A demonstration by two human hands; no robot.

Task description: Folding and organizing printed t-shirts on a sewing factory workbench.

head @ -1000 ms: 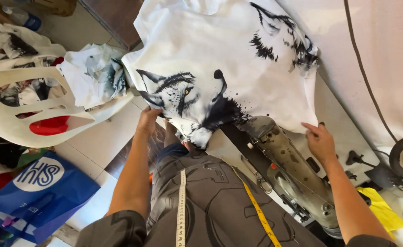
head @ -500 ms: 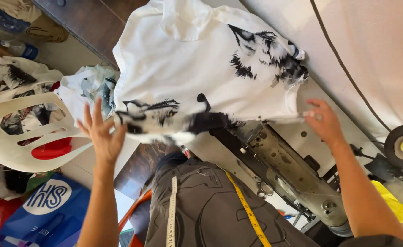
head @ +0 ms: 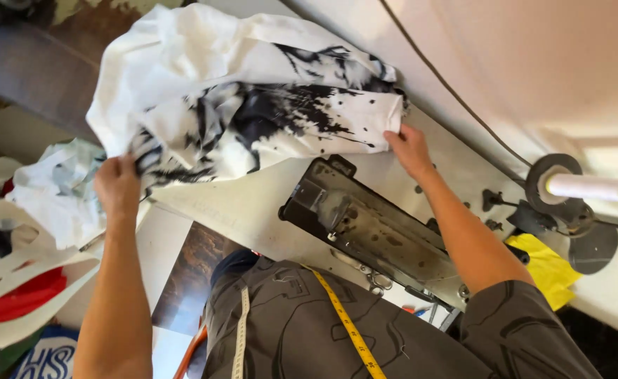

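Gathering the garment: both hands bunch a white printed shirt [head: 253, 98] above the grey sewing machine [head: 372, 231]; as I judge it, the fold goes best if the two hands move together so the loose cloth does not drag across the machine head.
Where the shirt is: lifted and crumpled over the pale worktable [head: 253, 210], its black animal print folded in on itself, the left part hanging past the table's edge.
Left hand [head: 118, 186]: fingers curled shut round a bunched corner of the shirt, a firm fistful; the fingertips are hidden in the cloth.
Right hand [head: 409, 146]: fingers close together and bent, pinching the shirt's right edge, thumb side tucked under the fabric.
Care point: keeping the right-hand pinch high would, I think, hold the hem away from the machine's oily-looking metal plate.
Snag risk: the black cord [head: 456, 105] along the wall and the thread spool [head: 590, 188] stand well apart to the right, so little danger there.
Around the person: a yellow tape measure [head: 344, 319] hangs over the dark shirt front; more printed cloth [head: 56, 196] lies heaped on a white plastic chair [head: 21, 295] at the left; a yellow rag [head: 544, 270] lies near the spool stand.
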